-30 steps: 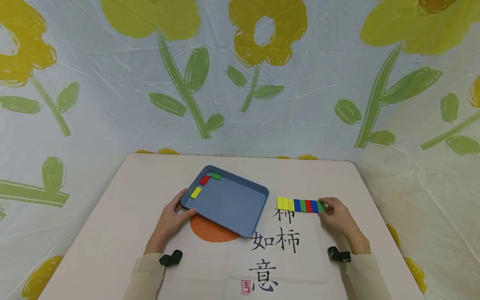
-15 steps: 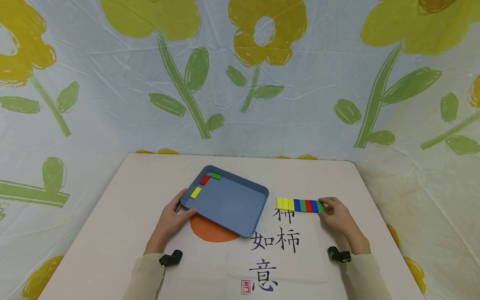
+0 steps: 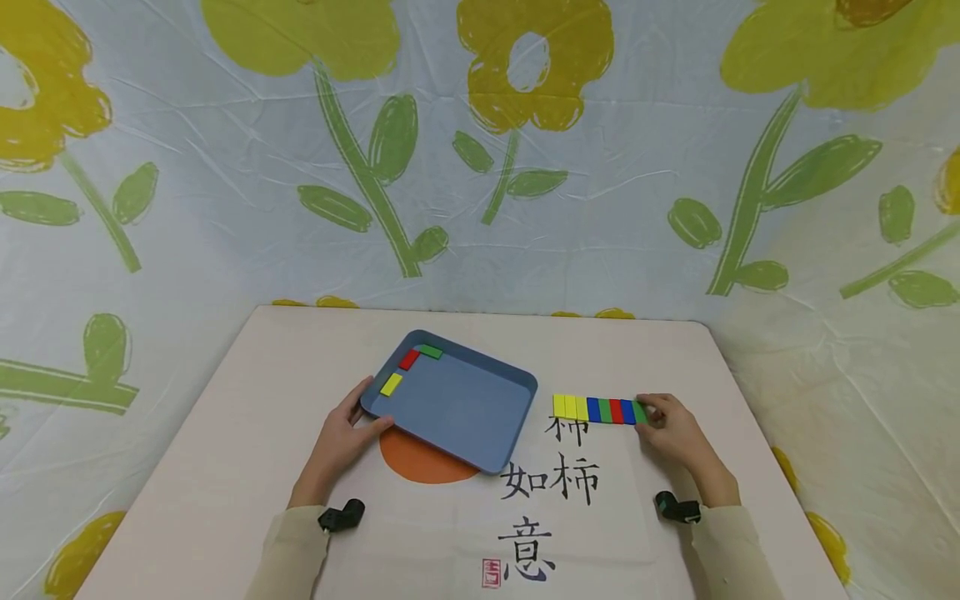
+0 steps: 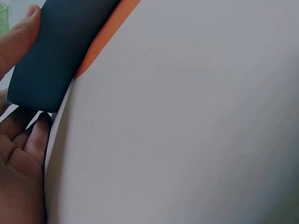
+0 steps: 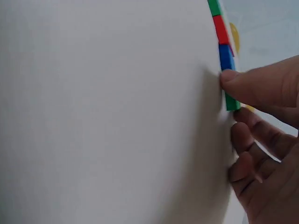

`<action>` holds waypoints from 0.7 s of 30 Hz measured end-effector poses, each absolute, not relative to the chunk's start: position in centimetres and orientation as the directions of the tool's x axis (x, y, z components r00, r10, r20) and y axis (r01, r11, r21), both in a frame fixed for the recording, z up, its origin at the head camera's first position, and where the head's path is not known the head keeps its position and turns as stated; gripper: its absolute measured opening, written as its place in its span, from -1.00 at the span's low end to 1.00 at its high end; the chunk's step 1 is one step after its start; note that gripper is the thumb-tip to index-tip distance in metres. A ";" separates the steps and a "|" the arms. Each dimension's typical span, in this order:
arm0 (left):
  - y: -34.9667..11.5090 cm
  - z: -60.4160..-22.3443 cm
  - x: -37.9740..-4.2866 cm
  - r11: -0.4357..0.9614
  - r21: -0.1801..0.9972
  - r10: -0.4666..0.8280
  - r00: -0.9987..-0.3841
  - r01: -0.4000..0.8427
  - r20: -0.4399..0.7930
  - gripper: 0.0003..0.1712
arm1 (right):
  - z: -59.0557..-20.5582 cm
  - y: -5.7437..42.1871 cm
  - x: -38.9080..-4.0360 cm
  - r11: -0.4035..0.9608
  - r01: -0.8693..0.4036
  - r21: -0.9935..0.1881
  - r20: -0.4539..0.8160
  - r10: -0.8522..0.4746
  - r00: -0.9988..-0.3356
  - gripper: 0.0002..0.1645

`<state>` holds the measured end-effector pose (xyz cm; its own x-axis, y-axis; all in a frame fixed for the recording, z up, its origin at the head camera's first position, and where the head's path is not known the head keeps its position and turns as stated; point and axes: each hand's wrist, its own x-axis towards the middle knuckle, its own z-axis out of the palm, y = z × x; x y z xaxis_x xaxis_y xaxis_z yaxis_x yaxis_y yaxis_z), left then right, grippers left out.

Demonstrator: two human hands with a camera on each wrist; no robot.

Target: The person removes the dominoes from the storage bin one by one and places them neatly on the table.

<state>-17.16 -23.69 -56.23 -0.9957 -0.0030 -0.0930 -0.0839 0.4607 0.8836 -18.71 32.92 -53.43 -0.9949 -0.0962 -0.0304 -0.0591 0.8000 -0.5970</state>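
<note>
In the head view, the blue tray [image 3: 457, 408] sits askew left of centre on the table [image 3: 277, 375], well inside the left edge, with a strip of pale surface between its rim and the far edge. A narrow gap parts its right corner from the row of tiles [image 3: 600, 411]: three yellow, then blue, green, red, blue and green, lying side by side. Inside the tray, a red tile [image 3: 409, 359] and a green tile [image 3: 431, 352] lie together in the far-left corner, and a yellow tile [image 3: 391, 384] lies apart by the left wall. The left hand [image 3: 343, 437] grips the tray's left corner, thumb on the near rim. The right hand [image 3: 682, 433] pinches the green end tile [image 3: 641, 412] between thumb and finger, with room out to the table's right edge. Black characters read 柿, partly covered by the row, then 如 beside 柿, and 意 below; the red seal [image 3: 491, 573] is too small to read. An orange disc [image 3: 423, 460] shows under the tray's near side.

In the left wrist view, the thumb lies against the tray's wall, the other fingers bent beneath.

In the right wrist view, the thumb presses where blue meets green; the lower fingers curl loosely, slightly apart.
</note>
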 end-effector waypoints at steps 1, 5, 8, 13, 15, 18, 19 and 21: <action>-23.7 -56.3 -17.1 0.462 0.883 -0.003 -0.996 -0.082 -0.091 0.08 | -53.3 32.9 -18.8 0.801 -0.061 -0.596 -0.036 -0.102 -0.994 -0.33; -23.8 -56.2 -17.0 0.455 0.887 0.002 -0.996 -0.079 -0.090 0.07 | -52.7 32.9 -18.9 0.808 -0.056 -0.586 -0.056 -0.109 -0.992 -0.24; -23.7 -56.1 -17.0 0.446 0.891 0.007 -0.996 -0.081 -0.094 0.07 | -52.1 32.7 -19.1 0.807 -0.056 -0.588 -0.049 -0.104 -0.993 -0.23; -23.8 -56.1 -17.1 0.441 0.894 0.008 -0.995 -0.085 -0.098 0.08 | -50.7 31.3 -20.2 0.803 -0.093 -0.589 -0.004 -0.118 -0.993 -0.26; -23.9 -56.1 -17.2 0.443 0.893 0.010 -0.996 -0.080 -0.094 0.08 | -50.1 30.3 -20.9 0.800 -0.115 -0.589 0.022 -0.127 -0.992 -0.26; -23.9 -56.2 -17.2 0.438 0.896 0.011 -0.996 -0.075 -0.089 0.08 | -49.5 28.6 -21.8 0.789 -0.148 -0.597 0.049 -0.148 -0.988 -0.27; -23.9 -56.2 -17.2 0.436 0.897 0.011 -0.996 -0.076 -0.089 0.07 | -49.4 27.9 -22.0 0.783 -0.158 -0.602 0.052 -0.158 -0.986 -0.26; -23.8 -56.2 -17.2 0.436 0.897 0.012 -0.996 -0.077 -0.091 0.07 | -49.3 26.6 -22.5 0.771 -0.178 -0.612 0.054 -0.184 -0.981 -0.24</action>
